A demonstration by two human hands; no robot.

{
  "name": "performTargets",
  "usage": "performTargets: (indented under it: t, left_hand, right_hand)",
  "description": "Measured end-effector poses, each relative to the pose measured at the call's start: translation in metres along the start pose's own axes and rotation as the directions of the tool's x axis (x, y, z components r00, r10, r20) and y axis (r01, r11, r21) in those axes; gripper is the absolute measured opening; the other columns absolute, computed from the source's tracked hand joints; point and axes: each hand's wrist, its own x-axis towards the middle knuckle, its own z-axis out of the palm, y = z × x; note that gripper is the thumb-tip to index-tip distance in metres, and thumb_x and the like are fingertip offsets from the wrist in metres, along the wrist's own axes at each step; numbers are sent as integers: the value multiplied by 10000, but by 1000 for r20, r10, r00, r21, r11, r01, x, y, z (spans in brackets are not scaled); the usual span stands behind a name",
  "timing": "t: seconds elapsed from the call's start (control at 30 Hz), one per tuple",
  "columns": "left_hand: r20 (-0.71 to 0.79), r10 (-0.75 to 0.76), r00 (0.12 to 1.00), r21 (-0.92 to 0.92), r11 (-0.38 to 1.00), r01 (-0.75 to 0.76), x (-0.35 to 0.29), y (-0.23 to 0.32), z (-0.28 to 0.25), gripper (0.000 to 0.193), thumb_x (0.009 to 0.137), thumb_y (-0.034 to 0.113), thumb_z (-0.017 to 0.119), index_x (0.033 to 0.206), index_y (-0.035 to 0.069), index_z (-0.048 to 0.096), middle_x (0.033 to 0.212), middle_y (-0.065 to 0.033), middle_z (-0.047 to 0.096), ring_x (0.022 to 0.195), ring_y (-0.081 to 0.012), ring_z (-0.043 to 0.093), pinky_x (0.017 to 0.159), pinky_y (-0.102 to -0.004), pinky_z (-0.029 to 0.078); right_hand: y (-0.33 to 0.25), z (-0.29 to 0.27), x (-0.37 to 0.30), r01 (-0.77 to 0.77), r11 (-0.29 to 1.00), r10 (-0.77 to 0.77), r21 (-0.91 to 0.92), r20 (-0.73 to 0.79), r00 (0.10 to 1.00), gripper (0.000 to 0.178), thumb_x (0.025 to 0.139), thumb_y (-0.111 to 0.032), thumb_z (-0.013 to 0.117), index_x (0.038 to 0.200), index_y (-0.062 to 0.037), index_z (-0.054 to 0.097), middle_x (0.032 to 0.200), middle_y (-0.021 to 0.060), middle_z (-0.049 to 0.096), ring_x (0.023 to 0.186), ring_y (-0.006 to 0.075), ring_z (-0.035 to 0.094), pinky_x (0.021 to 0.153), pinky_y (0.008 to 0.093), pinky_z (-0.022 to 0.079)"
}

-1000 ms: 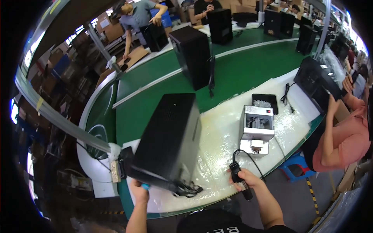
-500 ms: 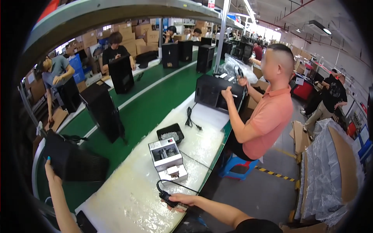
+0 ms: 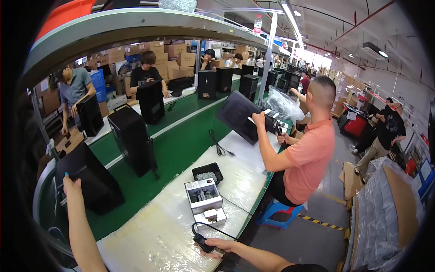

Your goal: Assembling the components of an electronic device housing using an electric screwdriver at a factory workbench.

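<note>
At the lower left, my left hand (image 3: 71,185) grips the near edge of a tilted black speaker box (image 3: 90,179), fingers bent over it. The box is over the green conveyor. In my right hand (image 3: 219,245) is a black corded tool that looks like an electric screwdriver (image 3: 202,242), held low over the near end of the white worktop (image 3: 154,235). Its cable loops up and back toward the worktop's right edge. Just beyond the tool is a grey screw feeder (image 3: 204,199). A black tray of screws (image 3: 207,173) sits behind the feeder.
More black speaker boxes (image 3: 129,138) stand along the green conveyor (image 3: 179,147). To the right, a co-worker in an orange shirt (image 3: 308,149) sits on a blue stool (image 3: 277,215), holding a tilted black box (image 3: 240,115). A loose power cord (image 3: 219,146) lies on the worktop. A shelf beam (image 3: 136,22) crosses overhead.
The speaker box at my left hand has turned and stands more upright. The co-worker's box has tipped up from the worktop. My right hand keeps hold of the tool; the view has shifted.
</note>
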Motion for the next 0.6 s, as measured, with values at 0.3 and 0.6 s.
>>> performTargets:
  t: [0.3, 0.6]
  left_hand:
    - [28, 80, 996, 2, 997, -80, -31, -33, 44, 684, 922, 372, 584, 1387, -60, 329, 1449, -176, 346, 1213, -302, 490, 995, -415, 462]
    - [201, -309, 929, 250, 934, 257, 19, -4, 54, 686, 947, 457, 481, 1351, -86, 370, 1301, -191, 531, 1156, -297, 569, 931, -355, 518]
  right_hand:
    - [3, 6, 5, -4, 1000, 4, 17, 14, 1000, 606, 982, -459, 434, 1418, -57, 310, 986, 101, 607, 476, 101, 488, 396, 224, 381]
    - [10, -9, 11, -1, 998, 0, 56, 15, 1000, 491, 1007, -443, 390, 1397, -148, 360, 977, 93, 611, 458, 93, 471, 381, 239, 373]
